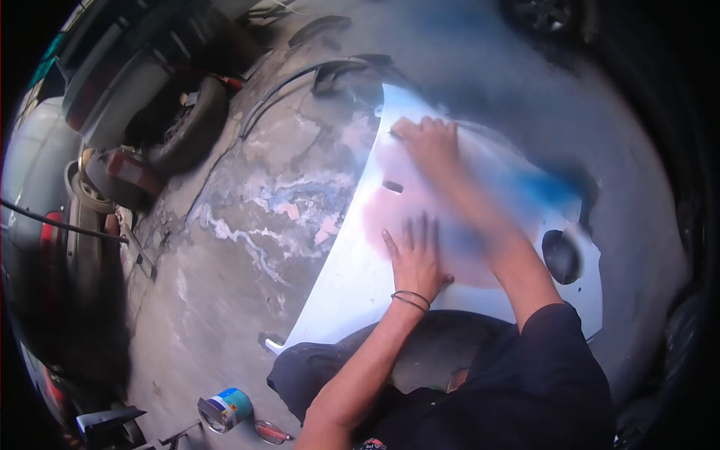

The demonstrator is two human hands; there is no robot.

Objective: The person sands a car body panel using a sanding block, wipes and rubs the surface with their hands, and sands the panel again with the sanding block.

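A white car body panel (330,300) with a pinkish patch (480,274) lies in front of me, its surface facing up. My left hand (415,259) rests flat on the patch's lower left part with fingers spread, a dark band at the wrist. Farther up, my right hand (431,142) is on the panel near its upper edge, its fingers bent and close together. Whatever is under those fingers is too small and blurred to make out. A small slot (392,187) sits between the hands, and a round dark opening (561,256) is at the right.
On the floor at the lower left stand a blue can (234,405) and a red-handled tool (271,432). Car parts and a tire (196,124) crowd the left side. A curved black strip (277,90) lies beyond the panel. A vehicle wheel (547,11) shows at the top right.
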